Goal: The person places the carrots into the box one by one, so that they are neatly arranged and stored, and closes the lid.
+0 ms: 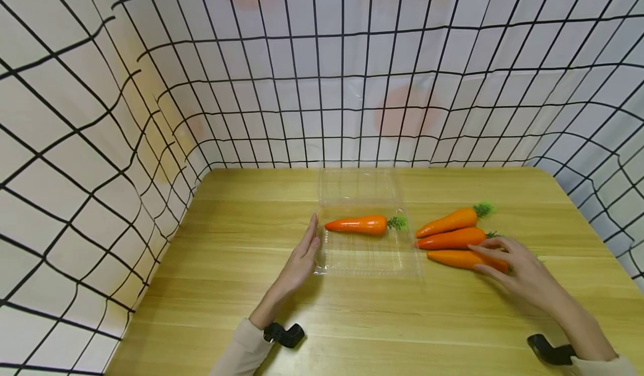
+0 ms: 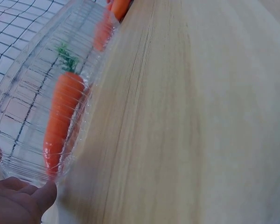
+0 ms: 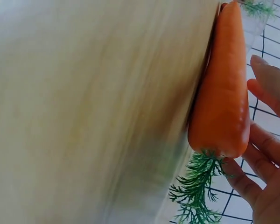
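nearest carrot (image 1: pixel 458 259): top end behind right grip (image 1: pixel 523 272) | left grip (image 2: pixel 18 201): cut by left-wrist view's edge

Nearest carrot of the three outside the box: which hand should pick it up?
Right, I'd say: the right hand is at that carrot, near its leafy end. The left hand is by the clear box's left edge, across from it.

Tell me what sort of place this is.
Probably a staged tabletop work area: a wood-grain table, a white surround with black grid lines, and carrots set out with a clear box.
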`<state>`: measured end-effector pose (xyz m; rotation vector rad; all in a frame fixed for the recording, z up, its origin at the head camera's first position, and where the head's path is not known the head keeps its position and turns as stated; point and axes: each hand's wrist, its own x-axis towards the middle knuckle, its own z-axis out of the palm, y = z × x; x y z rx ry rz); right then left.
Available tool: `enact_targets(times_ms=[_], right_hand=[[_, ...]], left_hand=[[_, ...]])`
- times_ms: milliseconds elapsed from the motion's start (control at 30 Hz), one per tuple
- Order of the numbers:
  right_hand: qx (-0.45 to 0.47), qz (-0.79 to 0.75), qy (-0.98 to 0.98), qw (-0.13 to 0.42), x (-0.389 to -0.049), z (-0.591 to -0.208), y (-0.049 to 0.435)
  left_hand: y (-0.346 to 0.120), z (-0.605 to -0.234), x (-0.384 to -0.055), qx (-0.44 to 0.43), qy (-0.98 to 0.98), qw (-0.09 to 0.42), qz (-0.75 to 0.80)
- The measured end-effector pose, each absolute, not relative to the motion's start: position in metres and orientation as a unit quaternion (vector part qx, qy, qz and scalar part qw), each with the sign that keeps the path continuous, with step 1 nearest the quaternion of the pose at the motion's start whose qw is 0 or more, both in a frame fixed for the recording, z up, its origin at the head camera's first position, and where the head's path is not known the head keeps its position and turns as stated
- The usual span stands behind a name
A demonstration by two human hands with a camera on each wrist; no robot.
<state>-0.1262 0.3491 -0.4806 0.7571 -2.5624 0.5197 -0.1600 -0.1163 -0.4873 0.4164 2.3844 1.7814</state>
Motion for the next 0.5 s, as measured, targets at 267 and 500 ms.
enact_targets(times_ms=[267, 500], right_hand=[[0.277, 0.201, -0.917, 0.205, -0.1263, -0.4861, 0.3530], [0.290, 0.204, -0.910, 0.214, -0.1285, -0.4888, 0.3548]], left_hand=[[-0.1162, -0.4869, -0.1603, 0.140, 0.791, 0.068, 0.592], [-0.1162, -0.4861, -0.1603, 0.140, 0.791, 0.068, 0.591]])
